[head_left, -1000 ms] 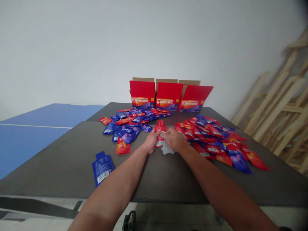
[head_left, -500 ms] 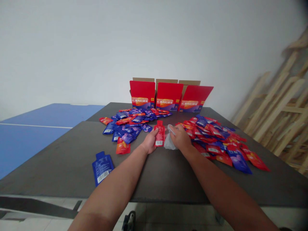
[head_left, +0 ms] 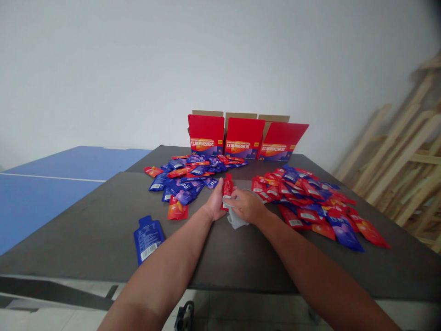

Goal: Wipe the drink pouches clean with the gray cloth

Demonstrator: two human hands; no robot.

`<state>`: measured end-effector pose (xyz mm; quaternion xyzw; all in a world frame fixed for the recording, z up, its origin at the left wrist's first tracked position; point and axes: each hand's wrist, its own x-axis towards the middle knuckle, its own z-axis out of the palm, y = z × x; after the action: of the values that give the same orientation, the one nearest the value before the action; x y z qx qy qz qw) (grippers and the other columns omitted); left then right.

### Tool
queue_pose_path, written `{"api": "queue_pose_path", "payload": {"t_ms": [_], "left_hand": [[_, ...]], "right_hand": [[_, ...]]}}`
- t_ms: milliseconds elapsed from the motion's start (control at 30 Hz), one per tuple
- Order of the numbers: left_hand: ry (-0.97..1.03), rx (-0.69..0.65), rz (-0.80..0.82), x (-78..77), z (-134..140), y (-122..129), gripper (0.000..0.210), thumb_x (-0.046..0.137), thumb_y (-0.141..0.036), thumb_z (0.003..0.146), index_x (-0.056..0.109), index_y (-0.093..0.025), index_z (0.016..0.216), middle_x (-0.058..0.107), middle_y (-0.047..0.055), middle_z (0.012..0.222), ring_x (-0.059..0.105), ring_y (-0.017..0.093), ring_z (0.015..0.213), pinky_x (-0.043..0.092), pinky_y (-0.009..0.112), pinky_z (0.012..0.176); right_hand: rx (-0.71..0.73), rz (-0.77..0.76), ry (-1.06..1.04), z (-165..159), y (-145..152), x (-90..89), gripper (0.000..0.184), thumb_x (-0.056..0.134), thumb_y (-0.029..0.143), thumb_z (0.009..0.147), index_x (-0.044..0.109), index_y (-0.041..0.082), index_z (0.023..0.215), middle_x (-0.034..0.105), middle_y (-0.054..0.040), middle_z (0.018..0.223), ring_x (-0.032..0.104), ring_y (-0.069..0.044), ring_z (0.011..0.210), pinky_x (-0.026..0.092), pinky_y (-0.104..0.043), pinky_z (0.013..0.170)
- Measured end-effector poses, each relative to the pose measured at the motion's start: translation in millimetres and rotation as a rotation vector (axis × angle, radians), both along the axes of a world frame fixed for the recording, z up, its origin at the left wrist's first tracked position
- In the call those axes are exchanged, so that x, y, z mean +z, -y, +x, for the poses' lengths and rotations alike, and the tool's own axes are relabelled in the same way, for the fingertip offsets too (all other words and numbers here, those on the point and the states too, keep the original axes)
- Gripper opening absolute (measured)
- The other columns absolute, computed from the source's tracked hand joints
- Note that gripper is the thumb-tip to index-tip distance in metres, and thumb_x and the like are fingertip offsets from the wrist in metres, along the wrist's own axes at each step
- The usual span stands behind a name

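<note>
At mid-tabletop (head_left: 213,257), the left hand (head_left: 215,202) has its fingers holding the red pouch (head_left: 228,187), top toward twelve o'clock, the right hand's (head_left: 248,206) fingers pinching the cloth (head_left: 237,221) against it from four o'clock, where light, flat pressure seems best.

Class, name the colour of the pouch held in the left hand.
The pouch is red, seen best in the head view.

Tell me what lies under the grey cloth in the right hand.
Part of the red pouch that the left hand holds; its narrow end shows beyond the cloth. The cloth and right hand cover much of its lower part, which cannot be seen.
</note>
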<state>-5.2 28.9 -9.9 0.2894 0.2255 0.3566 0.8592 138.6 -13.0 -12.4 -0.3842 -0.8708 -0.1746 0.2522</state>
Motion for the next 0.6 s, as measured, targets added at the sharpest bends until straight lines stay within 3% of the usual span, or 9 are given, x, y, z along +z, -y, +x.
{"api": "queue_pose_path", "payload": {"t_ms": [267,433,600], "left_hand": [[0.004,-0.102,0.148,-5.1,7.7,10.4,0.062,0.040,-0.066,0.086,0.065,-0.012,0.102,0.071,0.012,0.085,0.069,0.023,0.083,0.052,0.029,0.072],[-0.060,-0.096,0.193,-6.9,8.4,11.7,0.047,0.055,-0.050,0.086,0.061,-0.013,0.113,0.071,0.010,0.093,0.069,0.021,0.085,0.052,0.029,0.075],[-0.133,-0.089,0.218,-5.8,6.3,12.5,0.043,0.061,-0.038,0.085,0.057,-0.012,0.119,0.071,0.009,0.088,0.069,0.020,0.075,0.052,0.030,0.073]], "right_hand": [[-0.227,0.030,-0.194,0.0,-4.3,-2.5,0.034,0.052,0.020,0.088,0.065,0.024,0.119,0.060,-0.0073,0.097,0.056,-0.017,0.080,0.045,-0.028,0.071],[-0.313,0.018,-0.332,3.3,-9.9,-5.6,0.034,0.050,0.023,0.091,0.063,0.023,0.123,0.059,-0.0089,0.099,0.057,-0.018,0.084,0.048,-0.028,0.077],[-0.365,0.026,-0.387,10.4,-13.7,-5.9,0.037,0.048,0.024,0.092,0.060,0.023,0.127,0.057,-0.0093,0.100,0.056,-0.018,0.088,0.048,-0.028,0.079]]}}
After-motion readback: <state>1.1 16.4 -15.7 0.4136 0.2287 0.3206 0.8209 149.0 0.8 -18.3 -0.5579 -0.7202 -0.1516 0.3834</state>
